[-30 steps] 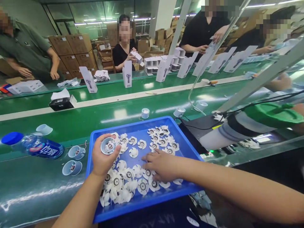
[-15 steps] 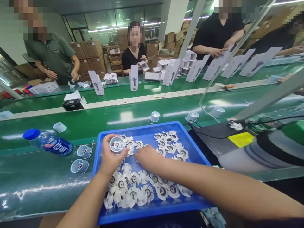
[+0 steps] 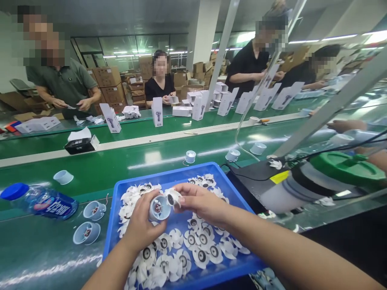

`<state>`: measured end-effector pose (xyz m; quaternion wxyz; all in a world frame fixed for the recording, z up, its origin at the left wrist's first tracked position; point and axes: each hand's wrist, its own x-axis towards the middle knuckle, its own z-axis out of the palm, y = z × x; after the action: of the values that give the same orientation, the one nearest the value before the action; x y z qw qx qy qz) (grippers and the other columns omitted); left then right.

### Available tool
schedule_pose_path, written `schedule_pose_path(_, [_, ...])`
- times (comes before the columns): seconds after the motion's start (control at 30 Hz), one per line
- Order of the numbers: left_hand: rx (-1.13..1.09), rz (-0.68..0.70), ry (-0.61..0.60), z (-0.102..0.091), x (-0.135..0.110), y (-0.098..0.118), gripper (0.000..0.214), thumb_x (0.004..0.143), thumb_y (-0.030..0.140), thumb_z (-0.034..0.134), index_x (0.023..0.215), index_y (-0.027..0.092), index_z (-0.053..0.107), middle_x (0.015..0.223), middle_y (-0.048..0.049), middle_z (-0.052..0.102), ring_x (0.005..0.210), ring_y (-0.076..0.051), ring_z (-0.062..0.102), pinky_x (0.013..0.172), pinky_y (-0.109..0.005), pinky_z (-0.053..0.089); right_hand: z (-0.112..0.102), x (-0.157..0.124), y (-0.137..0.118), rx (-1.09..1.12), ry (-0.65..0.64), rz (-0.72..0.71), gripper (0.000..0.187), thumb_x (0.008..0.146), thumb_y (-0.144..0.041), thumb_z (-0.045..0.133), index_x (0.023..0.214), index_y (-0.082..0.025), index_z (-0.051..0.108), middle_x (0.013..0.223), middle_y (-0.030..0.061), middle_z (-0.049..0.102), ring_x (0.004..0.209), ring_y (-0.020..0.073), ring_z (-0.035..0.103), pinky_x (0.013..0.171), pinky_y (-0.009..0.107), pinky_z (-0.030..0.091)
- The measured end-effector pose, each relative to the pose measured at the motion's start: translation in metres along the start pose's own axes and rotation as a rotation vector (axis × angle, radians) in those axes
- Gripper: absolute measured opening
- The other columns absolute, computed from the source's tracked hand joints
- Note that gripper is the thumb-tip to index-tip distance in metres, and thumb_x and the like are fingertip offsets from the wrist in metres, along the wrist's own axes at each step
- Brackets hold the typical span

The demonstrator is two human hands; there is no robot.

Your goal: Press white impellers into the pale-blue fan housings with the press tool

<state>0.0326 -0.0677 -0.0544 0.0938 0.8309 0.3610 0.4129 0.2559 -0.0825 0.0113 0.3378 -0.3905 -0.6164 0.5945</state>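
My left hand [image 3: 145, 219] is closed around a pale blue round fan housing [image 3: 160, 209], its open end facing me and a reddish motor part showing inside. Between the thumb and fingers of my right hand [image 3: 198, 201] is a small white fan blade wheel [image 3: 173, 198] with a dark hub, held close to the housing's right rim. Both hands are above a blue tray [image 3: 169, 171] that bears many similar white fan wheels [image 3: 181, 259]. Two more housings [image 3: 87, 233] with motor parts lie left of the tray.
A blue-capped bottle [image 3: 42, 201] lies on its side at left. More housings [image 3: 232, 155] stand on the green conveyor [image 3: 145, 155]. A green-lidded container [image 3: 302, 185] is at right, near a slanted metal post [image 3: 329, 80]. Co-workers handle white boxes [image 3: 157, 112] across the line.
My right hand has lifted a fan wheel from the tray and brought it beside the housing. My left hand has tilted the housing. The head view has shifted to the right.
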Motion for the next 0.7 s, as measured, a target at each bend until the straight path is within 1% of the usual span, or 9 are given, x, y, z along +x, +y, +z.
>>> schedule_pose_path(0.03, [0.022,0.011,-0.013,0.001,0.0,0.0,0.058,0.081,0.024,0.063,0.137,0.021,0.045,0.125,-0.0106,0.064,0.114,-0.024,0.063,0.098,-0.041,0.053,0.004,0.002,-0.002,-0.083,0.031,-0.037,0.035,0.083,-0.037,0.056,0.112,-0.016,0.056,0.101,0.0088,0.059,0.086,0.0166,0.058,0.088,0.037,0.049])
schedule_pose_path(0.1, [0.064,0.053,-0.03,0.001,0.0,0.001,0.057,0.082,0.027,0.066,0.135,0.022,0.046,0.124,-0.0102,0.065,0.115,-0.025,0.063,0.098,-0.042,0.052,0.013,0.006,-0.007,-0.435,0.083,-0.112,0.025,0.084,-0.023,0.063,0.108,-0.018,0.065,0.107,0.0086,0.058,0.094,0.0187,0.055,0.094,0.041,0.045])
schedule_pose_path(0.17, [0.094,0.095,-0.035,0.0,0.002,0.001,0.056,0.082,0.027,0.066,0.134,0.023,0.047,0.124,-0.0096,0.066,0.115,-0.026,0.062,0.099,-0.043,0.051,0.023,0.012,-0.012,-0.851,0.09,-0.141,0.017,0.086,-0.013,0.063,0.101,-0.018,0.071,0.107,0.0093,0.057,0.096,0.0208,0.054,0.092,0.041,0.045])
schedule_pose_path(0.23, [0.104,0.112,-0.021,-0.002,0.004,0.001,0.055,0.083,0.026,0.065,0.134,0.023,0.047,0.123,-0.0095,0.067,0.115,-0.026,0.063,0.098,-0.042,0.051,0.029,0.015,-0.016,-1.056,0.069,-0.115,0.013,0.089,-0.014,0.064,0.097,-0.017,0.073,0.105,0.0097,0.056,0.095,0.0215,0.055,0.086,0.038,0.047])
schedule_pose_path(0.33, [0.078,0.14,-0.03,-0.004,0.005,0.003,0.056,0.085,0.035,0.068,0.135,0.025,0.047,0.121,-0.0091,0.068,0.112,-0.025,0.065,0.097,-0.041,0.051,0.028,0.011,-0.02,-1.046,0.055,-0.127,0.015,0.087,-0.018,0.069,0.101,-0.021,0.075,0.108,0.0089,0.057,0.093,0.0215,0.058,0.085,0.038,0.051])
schedule_pose_path(0.43, [0.041,0.12,-0.007,-0.005,0.005,-0.001,0.061,0.086,0.042,0.069,0.139,0.026,0.044,0.121,-0.0091,0.068,0.11,-0.025,0.066,0.095,-0.041,0.053,0.012,-0.014,-0.026,-1.009,0.094,-0.294,0.03,0.085,-0.023,0.071,0.115,-0.024,0.072,0.122,0.0118,0.058,0.1,0.0264,0.062,0.089,0.045,0.054])
schedule_pose_path(0.5, [0.038,0.064,0.034,-0.005,0.003,-0.007,0.06,0.087,0.041,0.068,0.14,0.026,0.044,0.121,-0.01,0.068,0.111,-0.025,0.066,0.093,-0.042,0.054,-0.002,-0.04,-0.029,-1.03,0.181,-0.437,0.031,0.088,-0.026,0.066,0.119,-0.025,0.069,0.126,0.0129,0.058,0.104,0.0278,0.063,0.088,0.046,0.057])
schedule_pose_path(0.57, [0.009,0.022,0.034,-0.006,0.0,-0.011,0.05,0.086,0.042,0.07,0.13,0.025,0.053,0.117,-0.0102,0.07,0.106,-0.025,0.068,0.089,-0.041,0.056,-0.015,-0.069,-0.025,-1.024,0.302,-0.528,0.025,0.091,-0.026,0.061,0.115,-0.03,0.069,0.123,0.0106,0.06,0.104,0.0252,0.065,0.086,0.041,0.061])
schedule_pose_path(0.7, [-0.084,-0.067,-0.009,-0.019,0.004,-0.002,0.035,0.084,0.051,0.069,0.097,0.02,0.06,0.108,-0.0114,0.071,0.1,-0.026,0.07,0.084,-0.042,0.058,-0.036,-0.122,0.019,-0.893,0.562,-0.521,0.039,0.09,-0.022,0.059,0.119,-0.048,0.061,0.117,0.0088,0.061,0.106,0.025,0.067,0.084,0.039,0.063])
